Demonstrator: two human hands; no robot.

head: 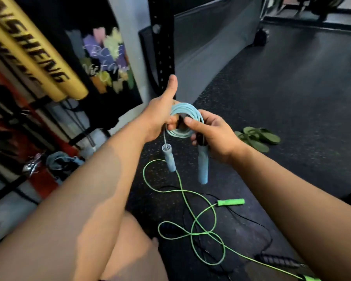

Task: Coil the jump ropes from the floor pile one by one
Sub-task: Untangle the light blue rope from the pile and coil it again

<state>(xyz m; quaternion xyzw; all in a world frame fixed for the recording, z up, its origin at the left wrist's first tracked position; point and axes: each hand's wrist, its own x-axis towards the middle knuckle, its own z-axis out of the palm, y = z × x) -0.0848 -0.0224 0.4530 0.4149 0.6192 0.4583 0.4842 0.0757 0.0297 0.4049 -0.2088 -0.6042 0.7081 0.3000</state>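
1. We are holding the light-blue jump rope point(180, 115) up in front of us with both hands. Our left hand point(160, 116) is hooking its curled fingers through the coil from the left, thumb sticking up free. Our right hand point(213, 134) is gripping the coil's right side, its fingers also bent round something dark that we cannot make out.
2. The loops are sitting tight and even, so we are judging the winding nearly done and the securing to be the step in hand.
3. The left handle point(169, 159) is dangling on a short tail of cord and the right handle point(203, 169) is hanging just under our right hand. We are aiming to clamp every loop with the left fingers while the right hand deals with that tail, so that no strand is slipping out.
4. We are also wanting both handles lying side by side, making a flat bundle.
5. On the floor point(292, 98) near us, the green jump rope point(199, 233) is lying in loose loops across the black jump rope point(276, 260). We are planning to set the blue coil well apart from them, avoiding a fresh tangle.
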